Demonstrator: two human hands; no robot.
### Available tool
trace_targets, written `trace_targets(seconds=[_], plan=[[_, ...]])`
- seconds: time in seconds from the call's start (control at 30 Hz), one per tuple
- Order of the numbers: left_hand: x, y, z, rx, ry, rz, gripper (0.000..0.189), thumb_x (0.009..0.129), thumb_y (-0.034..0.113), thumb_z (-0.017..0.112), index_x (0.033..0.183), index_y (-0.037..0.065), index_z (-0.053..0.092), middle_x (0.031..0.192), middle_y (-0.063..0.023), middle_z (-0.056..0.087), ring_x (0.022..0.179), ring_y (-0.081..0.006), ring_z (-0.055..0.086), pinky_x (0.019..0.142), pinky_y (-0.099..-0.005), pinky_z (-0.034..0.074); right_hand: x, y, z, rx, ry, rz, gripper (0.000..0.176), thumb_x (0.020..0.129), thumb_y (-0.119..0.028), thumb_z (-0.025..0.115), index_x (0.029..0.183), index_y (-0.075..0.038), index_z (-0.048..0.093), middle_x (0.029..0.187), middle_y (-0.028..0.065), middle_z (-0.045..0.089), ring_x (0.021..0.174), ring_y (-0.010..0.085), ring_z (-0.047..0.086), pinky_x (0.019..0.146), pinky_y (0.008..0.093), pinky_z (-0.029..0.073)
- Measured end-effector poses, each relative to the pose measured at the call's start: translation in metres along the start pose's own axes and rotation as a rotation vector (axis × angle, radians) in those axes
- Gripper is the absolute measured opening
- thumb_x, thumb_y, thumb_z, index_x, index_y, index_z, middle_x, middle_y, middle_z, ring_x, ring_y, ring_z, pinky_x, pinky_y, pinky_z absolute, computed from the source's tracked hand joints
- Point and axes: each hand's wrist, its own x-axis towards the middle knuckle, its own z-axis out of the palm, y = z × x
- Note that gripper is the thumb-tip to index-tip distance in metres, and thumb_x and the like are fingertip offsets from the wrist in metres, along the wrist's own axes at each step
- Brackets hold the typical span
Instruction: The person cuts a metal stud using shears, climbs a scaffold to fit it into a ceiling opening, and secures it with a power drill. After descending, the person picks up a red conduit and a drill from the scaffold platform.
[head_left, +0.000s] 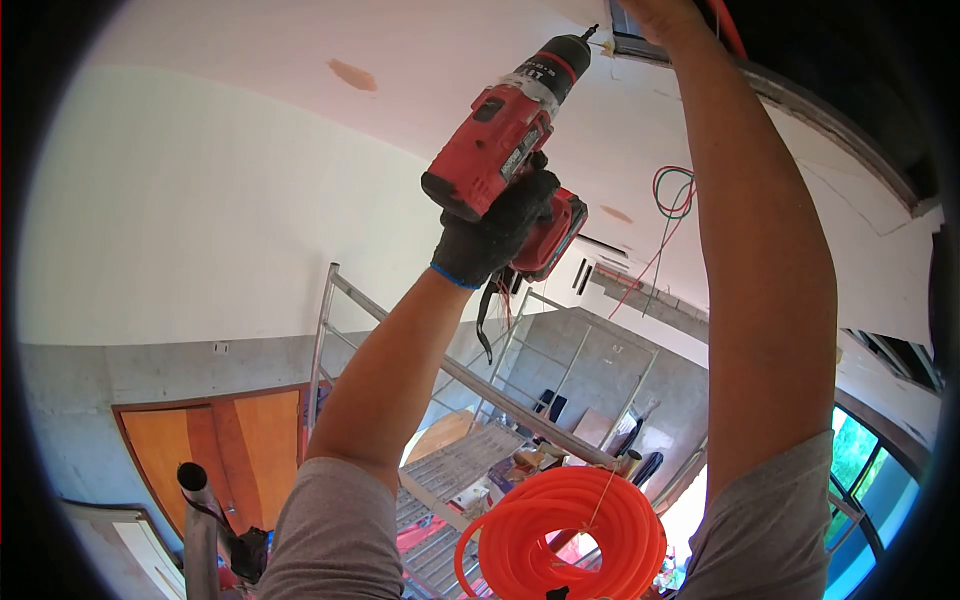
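My left hand (495, 235), in a black glove, grips a red cordless drill (505, 135) and holds it overhead. The drill's bit (590, 32) points up at the white ceiling (300, 130), just beside the dark frame of a ceiling opening (640, 45). My bare right arm reaches straight up, and my right hand (660, 12) sits against that frame at the top edge of the view. It is mostly cut off, so its grip is hidden. An orange tube (730, 30) runs past it into the opening.
A coil of orange flexible conduit (565, 535) hangs low in front of me. Metal scaffold rails (470, 385) cross below. Red and green wires (675, 195) dangle from the ceiling. A wooden door (220, 450) and arched window (870, 480) lie below.
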Motion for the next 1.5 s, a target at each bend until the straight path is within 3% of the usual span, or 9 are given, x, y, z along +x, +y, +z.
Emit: trace_targets(seconds=[0.4, 0.83, 1.0, 1.13, 1.23, 1.33, 1.5], plan=[[-0.001, 0.004, 0.002, -0.034, 0.019, -0.049, 0.030, 0.088, 0.002, 0.071, 0.114, 0.008, 0.058, 0.099, -0.0017, 0.060, 0.083, -0.0121, 0.065, 0.069, -0.0333, 0.057, 0.003, 0.002, 0.001, 0.091, -0.030, -0.017, 0.090, 0.064, -0.044, 0.089, 0.122, 0.016, 0.056, 0.116, 0.0248, 0.065, 0.104, 0.0299, 0.066, 0.089, 0.0371, 0.051], [-0.001, 0.001, 0.003, 0.020, 0.010, 0.052, 0.023, 0.089, 0.000, 0.068, 0.109, 0.007, 0.058, 0.095, -0.0025, 0.059, 0.078, -0.0123, 0.063, 0.064, -0.0318, 0.056, 0.004, 0.009, 0.004, 0.136, -0.009, -0.075, 0.090, 0.064, -0.043, 0.089, 0.122, 0.017, 0.056, 0.114, 0.0252, 0.066, 0.101, 0.0288, 0.067, 0.086, 0.0359, 0.052], [0.008, -0.010, -0.002, -0.069, -0.024, -0.070, 0.023, 0.089, 0.000, 0.068, 0.108, 0.006, 0.059, 0.095, -0.0028, 0.060, 0.079, -0.0140, 0.064, 0.062, -0.0322, 0.055, 0.003, 0.008, 0.002, 0.113, -0.021, -0.067, 0.090, 0.064, -0.044, 0.089, 0.121, 0.017, 0.057, 0.112, 0.0247, 0.067, 0.099, 0.0291, 0.068, 0.085, 0.0367, 0.053], [0.003, 0.001, 0.009, -0.083, 0.010, -0.005, 0.027, 0.087, -0.002, 0.068, 0.112, 0.005, 0.059, 0.098, -0.0045, 0.062, 0.081, -0.0149, 0.065, 0.065, -0.0326, 0.055, 0.005, 0.006, 0.003, 0.037, 0.004, -0.055, 0.088, 0.064, -0.046, 0.089, 0.120, 0.016, 0.059, 0.110, 0.0240, 0.068, 0.099, 0.0301, 0.068, 0.085, 0.0367, 0.053], [0.003, 0.006, 0.018, -0.044, 0.046, -0.041, 0.028, 0.086, 0.002, 0.071, 0.112, 0.005, 0.059, 0.095, -0.0052, 0.063, 0.078, -0.0146, 0.065, 0.066, -0.0321, 0.056, 0.014, 0.009, 0.009, -0.067, 0.070, -0.030, 0.089, 0.064, -0.046, 0.089, 0.122, 0.016, 0.059, 0.114, 0.0255, 0.067, 0.104, 0.0316, 0.067, 0.088, 0.0374, 0.053], [0.002, -0.004, 0.020, 0.019, 0.056, 0.004, 0.026, 0.086, 0.011, 0.074, 0.107, 0.005, 0.060, 0.087, -0.0048, 0.064, 0.072, -0.0149, 0.066, 0.065, -0.0318, 0.056, 0.003, 0.000, -0.010, 0.074, -0.165, -0.041, 0.096, 0.064, -0.048, 0.089, 0.126, 0.016, 0.055, 0.122, 0.0278, 0.063, 0.112, 0.0328, 0.065, 0.093, 0.0385, 0.051], [-0.010, -0.001, 0.027, -0.003, 0.068, 0.037, 0.026, 0.086, 0.013, 0.075, 0.105, 0.005, 0.060, 0.085, -0.0046, 0.064, 0.072, -0.0152, 0.066, 0.066, -0.0333, 0.057, 0.015, 0.013, 0.004, 0.008, -0.017, -0.011, 0.099, 0.065, -0.049, 0.088, 0.130, 0.016, 0.052, 0.128, 0.0287, 0.060, 0.117, 0.0329, 0.062, 0.096, 0.0394, 0.049]])
